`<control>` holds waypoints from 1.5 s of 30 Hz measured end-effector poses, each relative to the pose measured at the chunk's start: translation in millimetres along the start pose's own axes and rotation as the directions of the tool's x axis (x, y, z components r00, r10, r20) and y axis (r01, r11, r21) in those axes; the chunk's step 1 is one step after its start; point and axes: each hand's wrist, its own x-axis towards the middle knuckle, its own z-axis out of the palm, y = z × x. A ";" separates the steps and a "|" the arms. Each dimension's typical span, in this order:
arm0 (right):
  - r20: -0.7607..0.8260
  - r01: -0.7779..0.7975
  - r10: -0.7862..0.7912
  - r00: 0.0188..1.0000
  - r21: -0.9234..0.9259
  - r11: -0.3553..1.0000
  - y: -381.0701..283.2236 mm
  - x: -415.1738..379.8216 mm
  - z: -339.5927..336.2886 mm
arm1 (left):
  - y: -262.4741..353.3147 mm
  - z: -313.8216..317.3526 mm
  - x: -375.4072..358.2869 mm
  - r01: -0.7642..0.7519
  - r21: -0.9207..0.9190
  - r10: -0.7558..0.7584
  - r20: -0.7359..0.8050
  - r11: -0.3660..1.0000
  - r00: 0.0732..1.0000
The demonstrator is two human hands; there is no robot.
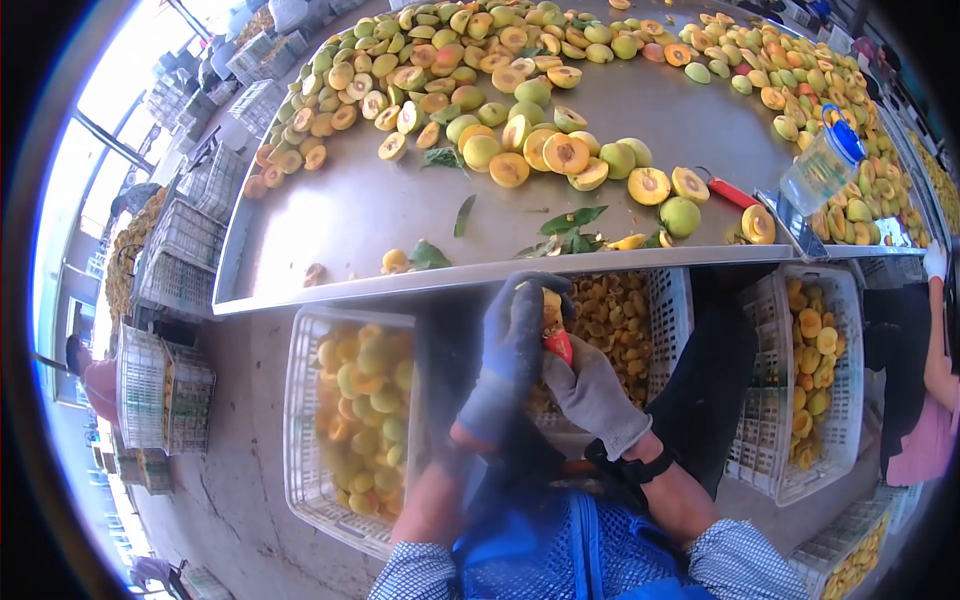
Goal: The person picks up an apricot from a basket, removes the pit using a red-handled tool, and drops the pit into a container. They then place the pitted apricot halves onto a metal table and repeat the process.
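My left hand, in a blue-grey glove and slightly blurred, is closed round a piece of yellow peach just below the table's front edge. My right hand, in a grey glove, grips a small red-handled tool against the peach. The tool's working end is hidden by the fruit and fingers. Beneath both hands stands a crate with many cut peach pieces. Halved and whole peaches lie on the metal table in front of me, some halves showing brown centres.
A white crate of peaches stands on my left, another crate on my right. On the table are a red-handled tool, a blue-lidded bottle and leaves. A co-worker's gloved hand shows at far right.
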 end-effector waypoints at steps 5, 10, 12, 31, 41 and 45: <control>0.299 -0.396 0.272 0.915 0.532 0.749 -0.2 -4.7 -0.6 | -5.4 -13.1 3.0 0.125 0.094 -0.138 0.147 0.988 0.979; 0.519 -0.537 0.213 0.828 0.625 0.567 8.2 -10.1 -5.8 | -9.1 -14.4 7.7 0.088 0.037 -0.095 0.249 0.995 0.964; 0.541 -0.575 0.222 0.811 0.667 0.473 10.6 -13.3 -4.7 | -14.5 -13.0 8.0 0.099 0.027 -0.103 0.272 0.995 0.957; 0.308 -0.523 0.423 0.853 0.511 0.682 75.6 -34.9 -28.2 | 82.7 -109.6 19.6 -0.179 0.940 0.183 0.129 0.292 0.975; 0.239 -0.482 0.418 0.876 0.424 0.767 116.6 -36.5 -16.2 | 9.0 -86.0 176.0 -0.337 0.940 -0.092 0.340 0.052 0.936; 0.206 -0.528 0.499 0.842 0.499 0.687 107.0 -35.3 -22.6 | 47.9 -85.0 120.4 -0.298 0.921 0.100 0.281 0.250 0.954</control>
